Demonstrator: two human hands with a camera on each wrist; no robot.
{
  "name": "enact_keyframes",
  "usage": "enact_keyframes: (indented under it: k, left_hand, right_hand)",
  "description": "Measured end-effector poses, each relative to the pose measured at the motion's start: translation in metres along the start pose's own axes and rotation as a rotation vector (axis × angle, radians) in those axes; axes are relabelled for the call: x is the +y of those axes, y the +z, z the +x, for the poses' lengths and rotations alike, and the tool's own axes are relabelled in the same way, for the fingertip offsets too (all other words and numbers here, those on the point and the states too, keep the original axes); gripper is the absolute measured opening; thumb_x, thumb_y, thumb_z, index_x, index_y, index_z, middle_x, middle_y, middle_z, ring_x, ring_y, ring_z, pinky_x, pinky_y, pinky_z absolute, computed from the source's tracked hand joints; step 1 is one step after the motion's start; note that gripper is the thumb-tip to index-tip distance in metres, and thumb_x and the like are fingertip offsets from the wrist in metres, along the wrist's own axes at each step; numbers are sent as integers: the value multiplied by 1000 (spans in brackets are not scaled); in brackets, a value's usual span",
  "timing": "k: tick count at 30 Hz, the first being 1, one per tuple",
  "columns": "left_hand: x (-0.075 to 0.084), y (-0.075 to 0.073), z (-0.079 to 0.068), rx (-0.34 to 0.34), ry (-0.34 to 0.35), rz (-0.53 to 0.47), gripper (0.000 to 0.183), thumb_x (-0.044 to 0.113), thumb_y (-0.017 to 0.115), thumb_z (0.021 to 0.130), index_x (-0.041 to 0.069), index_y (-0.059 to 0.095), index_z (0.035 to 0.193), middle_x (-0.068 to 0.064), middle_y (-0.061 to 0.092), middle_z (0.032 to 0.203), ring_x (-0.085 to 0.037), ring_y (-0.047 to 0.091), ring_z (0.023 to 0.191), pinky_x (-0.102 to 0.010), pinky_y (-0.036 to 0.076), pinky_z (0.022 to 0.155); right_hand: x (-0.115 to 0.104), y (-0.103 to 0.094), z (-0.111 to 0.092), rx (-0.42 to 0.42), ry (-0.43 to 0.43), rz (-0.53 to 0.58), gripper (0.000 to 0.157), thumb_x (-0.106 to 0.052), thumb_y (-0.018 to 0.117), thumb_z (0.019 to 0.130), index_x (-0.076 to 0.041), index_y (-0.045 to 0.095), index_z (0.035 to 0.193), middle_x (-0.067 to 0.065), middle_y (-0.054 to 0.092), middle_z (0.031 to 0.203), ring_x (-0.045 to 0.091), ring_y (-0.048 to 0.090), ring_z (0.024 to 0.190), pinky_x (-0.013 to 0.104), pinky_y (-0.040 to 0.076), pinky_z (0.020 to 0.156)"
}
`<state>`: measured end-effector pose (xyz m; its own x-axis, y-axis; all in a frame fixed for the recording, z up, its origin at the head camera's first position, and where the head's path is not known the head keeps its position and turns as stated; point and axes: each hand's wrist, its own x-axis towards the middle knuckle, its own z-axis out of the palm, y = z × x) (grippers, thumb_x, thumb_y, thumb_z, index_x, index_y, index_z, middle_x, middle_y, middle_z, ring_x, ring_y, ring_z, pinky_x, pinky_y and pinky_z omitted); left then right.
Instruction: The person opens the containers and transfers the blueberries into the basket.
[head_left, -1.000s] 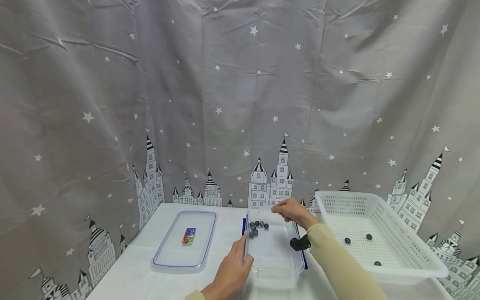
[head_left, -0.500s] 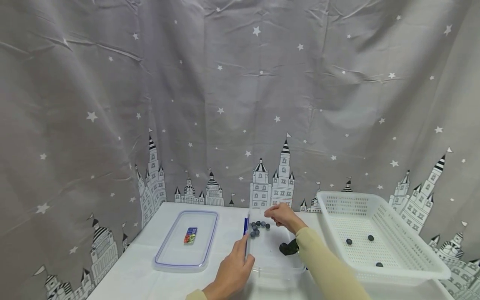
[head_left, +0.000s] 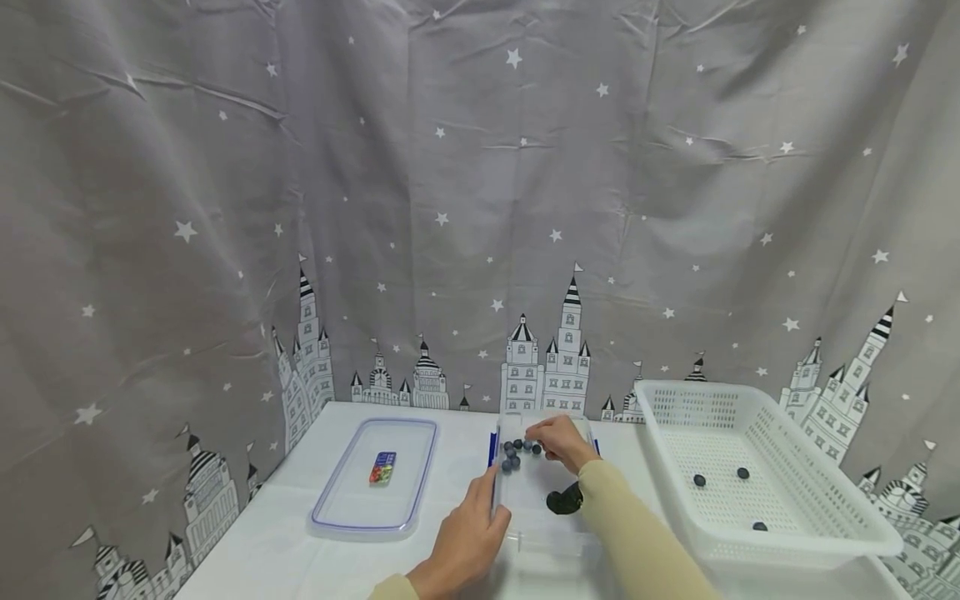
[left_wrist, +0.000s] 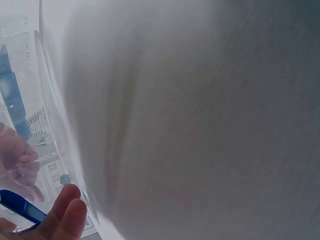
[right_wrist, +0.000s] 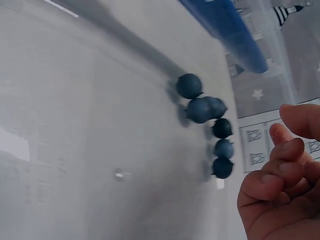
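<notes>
A clear plastic food container point(head_left: 540, 521) with blue side latches stands at the table's middle. Several blueberries point(head_left: 512, 457) cluster in its far left part. My left hand point(head_left: 468, 533) holds the container's left side; in the left wrist view its fingertips point(left_wrist: 72, 215) lie at the blue latch point(left_wrist: 22, 207). Over the container's far end, close to the berries, is my right hand point(head_left: 562, 442), with its fingers curled. In the right wrist view thumb and index finger come close together beside the row of blueberries point(right_wrist: 222, 148); I cannot tell whether a berry is between them.
A white perforated basket point(head_left: 810, 446) at the right has a few blueberries point(head_left: 742, 473) on its floor. To the left lies the clear lid point(head_left: 352, 500) with a blue seal and a colourful label point(head_left: 382, 468). A grey curtain point(head_left: 450, 208) hangs behind the table.
My right hand has moved left and slightly down over the container toward the berry cluster. The left hand stays at the container's side.
</notes>
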<state>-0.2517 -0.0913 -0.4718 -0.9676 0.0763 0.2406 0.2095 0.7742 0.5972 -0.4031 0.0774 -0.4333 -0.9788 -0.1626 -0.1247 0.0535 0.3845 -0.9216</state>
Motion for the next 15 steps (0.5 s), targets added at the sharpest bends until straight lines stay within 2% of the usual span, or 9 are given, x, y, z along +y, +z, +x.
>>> enact_keyframes:
  k: [4,8,11,15]
  left_hand:
    - [0,1,0,35,22,20,63,33,47,98,7,36,155,-12,50,148,-30,68,97,-49,54,85]
    - [0,1,0,42,31,9,63,33,47,98,8,36,155,-11,51,147,-27,67,94,-48,54,83]
    - [0,1,0,27,28,6,64,33,47,98,7,35,155,-12,50,148,-26,67,93,-49,54,84]
    - [0,1,-2,20,26,18,64,33,47,98,6,35,155,-14,50,148,-26,67,92,-49,54,84]
  right_hand:
    - [7,5,3,14,31,-2,29,-11,68,89,5,73,112,-4,46,59,8,38,52,22,37,52]
    - [11,10,4,26,50,-20,26,-10,69,88,7,74,108,-4,44,56,8,37,49,22,35,49]
    - [14,13,3,36,67,-41,21,-10,70,87,5,75,101,-5,42,55,8,36,48,22,34,48]
    - [18,17,2,25,92,-63,12,-10,71,85,1,70,82,-6,38,53,7,33,47,22,31,47]
